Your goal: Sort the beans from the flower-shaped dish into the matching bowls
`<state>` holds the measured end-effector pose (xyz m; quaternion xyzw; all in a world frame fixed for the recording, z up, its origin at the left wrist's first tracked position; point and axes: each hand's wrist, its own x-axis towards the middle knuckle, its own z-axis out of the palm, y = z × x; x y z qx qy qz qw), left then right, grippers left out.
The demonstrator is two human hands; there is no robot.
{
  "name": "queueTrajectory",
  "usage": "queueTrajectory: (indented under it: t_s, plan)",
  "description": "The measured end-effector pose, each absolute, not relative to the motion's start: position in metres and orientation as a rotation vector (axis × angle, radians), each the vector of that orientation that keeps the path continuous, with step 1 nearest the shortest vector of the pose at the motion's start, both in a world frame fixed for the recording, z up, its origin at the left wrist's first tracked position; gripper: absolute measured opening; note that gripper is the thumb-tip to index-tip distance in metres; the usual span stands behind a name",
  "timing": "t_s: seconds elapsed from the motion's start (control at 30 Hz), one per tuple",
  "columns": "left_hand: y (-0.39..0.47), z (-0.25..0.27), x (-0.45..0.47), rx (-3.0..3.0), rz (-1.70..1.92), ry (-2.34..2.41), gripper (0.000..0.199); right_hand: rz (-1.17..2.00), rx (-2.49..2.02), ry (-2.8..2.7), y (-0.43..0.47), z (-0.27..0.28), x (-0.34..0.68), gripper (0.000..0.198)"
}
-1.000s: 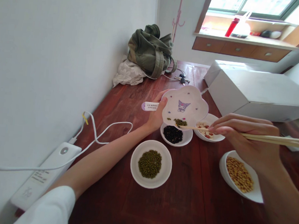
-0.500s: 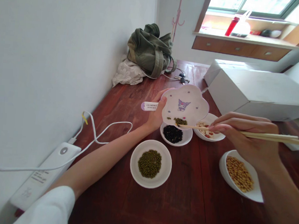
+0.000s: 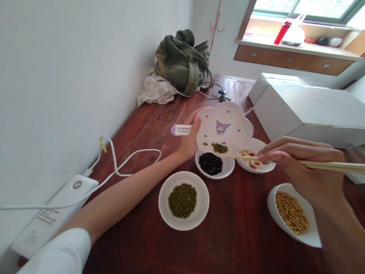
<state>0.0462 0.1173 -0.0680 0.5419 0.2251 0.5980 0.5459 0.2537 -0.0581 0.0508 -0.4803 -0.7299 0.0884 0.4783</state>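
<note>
My left hand [image 3: 190,138] grips a flower-shaped bowl [image 3: 230,126] with a purple rim and a cartoon figure, tilted toward me. A small heap of green beans [image 3: 220,148] lies at its lower edge. In my right hand [image 3: 304,169] is a pair of chopsticks [image 3: 333,166], their tips at the bowl's lower edge by the beans. Beneath the tilted bowl stands a white bowl of black beans [image 3: 210,163]. Nearer me is a white bowl [image 3: 161,210] of green beans [image 3: 182,200]. Under my right hand sits a bowl of yellow soybeans [image 3: 291,212], partly hidden by my wrist.
A white bowl of peanuts [image 3: 249,158] stands behind the chopsticks. A large white box [image 3: 325,109] is at the back right. A green bag [image 3: 182,62] and keys [image 3: 222,95] lie at the back. A power strip [image 3: 56,215] with a white cable lies at left.
The flower-shaped bowl has shifted very slightly left and up with my left hand. My right hand has moved a little, and the chopsticks' rear ends now lie closer together and reach farther right.
</note>
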Motion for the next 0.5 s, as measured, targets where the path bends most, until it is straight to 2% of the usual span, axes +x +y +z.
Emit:
queueTrajectory:
  t_s: [0.17, 0.5]
  plan:
    - [0.1165, -0.0644, 0.0455, 1.35, 1.487, 0.402, 0.04, 0.043, -1.211, -1.713, -0.0602, 0.0517, 0.2539, 0.029]
    - [0.1186, -0.0639, 0.0493, 1.4, 1.529, 0.395, 0.047, 0.011, -1.193, -1.8, -0.0565, 0.0476, 0.2494, 0.027]
